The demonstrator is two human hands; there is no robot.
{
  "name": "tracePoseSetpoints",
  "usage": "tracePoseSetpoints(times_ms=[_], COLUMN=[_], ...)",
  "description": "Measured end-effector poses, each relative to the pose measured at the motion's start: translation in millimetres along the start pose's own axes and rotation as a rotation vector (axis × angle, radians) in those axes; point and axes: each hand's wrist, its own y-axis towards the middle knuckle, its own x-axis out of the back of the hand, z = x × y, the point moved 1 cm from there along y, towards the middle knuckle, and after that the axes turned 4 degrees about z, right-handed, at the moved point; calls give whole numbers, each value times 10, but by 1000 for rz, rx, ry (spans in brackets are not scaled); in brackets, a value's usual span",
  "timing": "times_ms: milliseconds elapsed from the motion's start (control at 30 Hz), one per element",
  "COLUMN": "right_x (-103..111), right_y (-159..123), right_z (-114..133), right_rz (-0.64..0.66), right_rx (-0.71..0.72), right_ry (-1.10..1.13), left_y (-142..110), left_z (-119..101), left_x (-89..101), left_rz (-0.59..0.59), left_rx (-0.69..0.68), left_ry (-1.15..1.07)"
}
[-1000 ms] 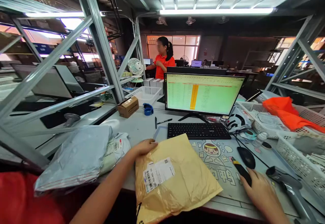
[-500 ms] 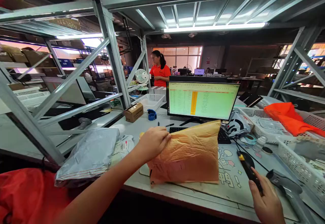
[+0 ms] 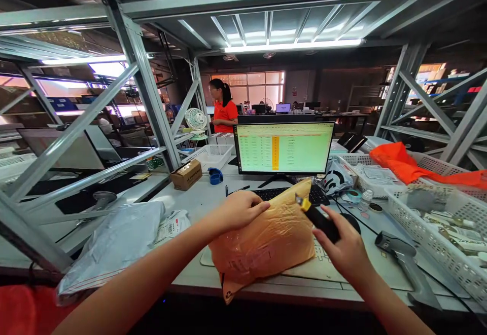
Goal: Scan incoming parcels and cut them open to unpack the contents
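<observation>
Left hand grips the top edge of a padded yellow envelope, which hangs below it over the counter; right hand, beside the envelope, clasps a black-and-yellow utility knife.

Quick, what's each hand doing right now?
Left hand: closed on the top edge of the yellow padded envelope.
Right hand: closed around the box cutter.

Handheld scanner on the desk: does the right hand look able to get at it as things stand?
Probably not to grip it: the right hand is holding the cutter. The way itself looks free, though, with the scanner lying on the desk.
</observation>
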Motion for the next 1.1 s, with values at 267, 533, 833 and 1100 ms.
tracePoseSetpoints(times_ms=[267, 533, 833, 1100], right_x=[109, 41, 198, 201], right_y=[352, 612, 315, 27], right_z=[-93, -225, -97, 414], right_rz=[-38, 20, 8, 265], right_rx=[-204, -368, -262, 189], right_ry=[168, 471, 118, -340], left_y=[402, 245, 139, -117], left_z=[-173, -212, -67, 208], left_x=[-23, -87, -151, -154], left_rz=[-34, -22, -50, -40], left_rx=[-292, -393, -111, -100], left_ry=[311, 386, 350, 305])
